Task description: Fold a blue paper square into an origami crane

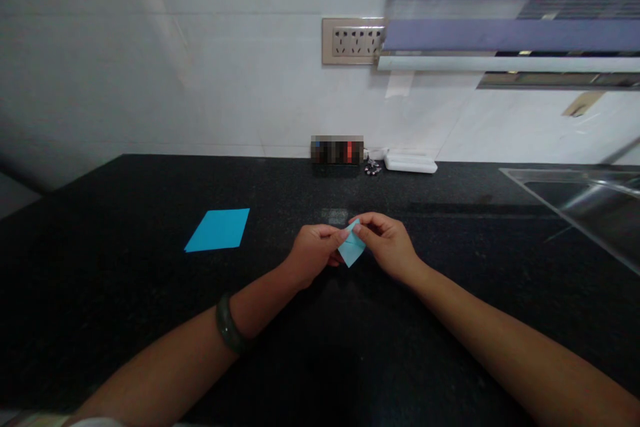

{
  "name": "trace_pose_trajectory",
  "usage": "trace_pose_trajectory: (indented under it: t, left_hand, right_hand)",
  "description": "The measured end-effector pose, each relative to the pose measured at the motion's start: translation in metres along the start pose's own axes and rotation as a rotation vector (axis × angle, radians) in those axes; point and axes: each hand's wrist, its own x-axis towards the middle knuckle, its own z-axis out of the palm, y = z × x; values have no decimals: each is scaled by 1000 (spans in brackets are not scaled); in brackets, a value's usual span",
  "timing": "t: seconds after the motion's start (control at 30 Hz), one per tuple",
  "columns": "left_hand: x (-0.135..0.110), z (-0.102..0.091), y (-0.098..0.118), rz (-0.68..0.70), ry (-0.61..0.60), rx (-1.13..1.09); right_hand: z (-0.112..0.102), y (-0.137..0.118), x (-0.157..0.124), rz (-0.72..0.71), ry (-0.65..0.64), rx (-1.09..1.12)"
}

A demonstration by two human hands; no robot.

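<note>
Between my two hands is a small folded piece of light blue paper [353, 251], its lower end narrowing to a point. My left hand [316, 252] pinches its left edge between thumb and fingers. From the other side my right hand [389, 244] grips the upper right part, thumb on the near face. The fingers behind the paper are partly hidden. A flat blue sheet of paper [219, 230] lies on the black countertop [320, 360] to the left of my hands, apart from them.
A sink [595, 200] is set into the counter at the right. Against the back wall stand a blurred dark box [337, 151], a beaded loop [373, 168] and a white bar-shaped object [411, 162]. A socket panel [327, 41] and a purple blind [500, 0] are above.
</note>
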Motion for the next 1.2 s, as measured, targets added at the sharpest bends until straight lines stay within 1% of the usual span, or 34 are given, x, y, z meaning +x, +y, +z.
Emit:
trace_pose_trajectory:
  t: [0.5, 0.67, 0.83, 1.03, 1.2]
  left_hand:
    - [1, 1, -2, 70, 50, 81]
    - [0, 2, -1, 91, 58, 75]
    - [-2, 4, -1, 95, 39, 73]
    - [-5, 5, 1, 120, 14, 160]
    - [-5, 4, 1, 100, 0, 165]
  right_hand:
    - [0, 3, -1, -35, -2, 1]
    - [3, 0, -1, 14, -25, 68]
    - [6, 1, -3, 62, -104, 104]
    - [5, 4, -3, 53, -102, 43]
    - [3, 0, -3, 23, -101, 37]
